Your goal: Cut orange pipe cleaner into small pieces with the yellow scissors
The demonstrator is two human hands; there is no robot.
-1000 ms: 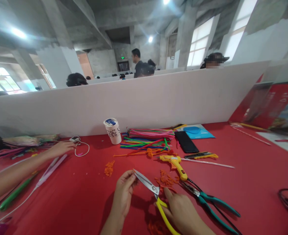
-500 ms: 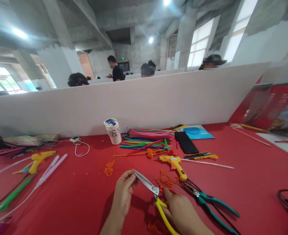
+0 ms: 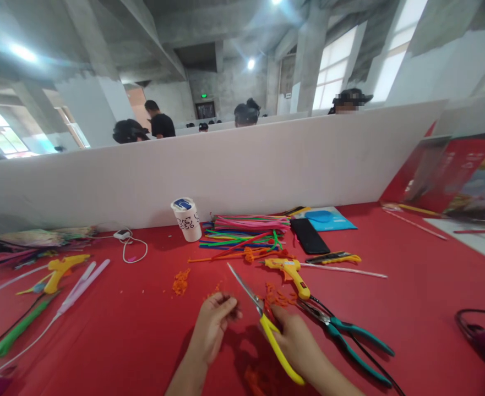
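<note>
You've got the yellow-handled scissors (image 3: 270, 327) in your right hand (image 3: 298, 335), fingers wrapped round the handles, blades angled toward the far left and lifted above the red table (image 3: 143, 335). Your left hand (image 3: 219, 319) is just to the left of them, apart from the blades, its fingers curled and thumb drawn in toward them; whether anything sits between those fingertips, I cannot tell.

Orange clippings (image 3: 280, 297) lie in a loose scatter just beyond your right hand, and a small orange heap (image 3: 180, 281) sits to the left, farther out than your left hand. There's more orange at the near side, below the scissors, blurred.

Just past the scatter lies a yellow glue gun (image 3: 289, 269), nozzle to the left, and nearer and to the right, the green-handled pliers (image 3: 358, 335). Farther out, you've a utility knife (image 3: 335, 258), a black phone (image 3: 309, 236) and a blue packet (image 3: 331, 219), with a bundle of coloured stems (image 3: 250, 225) left of the phone and a white cup (image 3: 188, 224) beside it. Over on the left rests another yellow glue gun (image 3: 60, 269). Past the white partition (image 3: 225, 170), a person in a dark shirt (image 3: 162, 125) stands at the far left.
</note>
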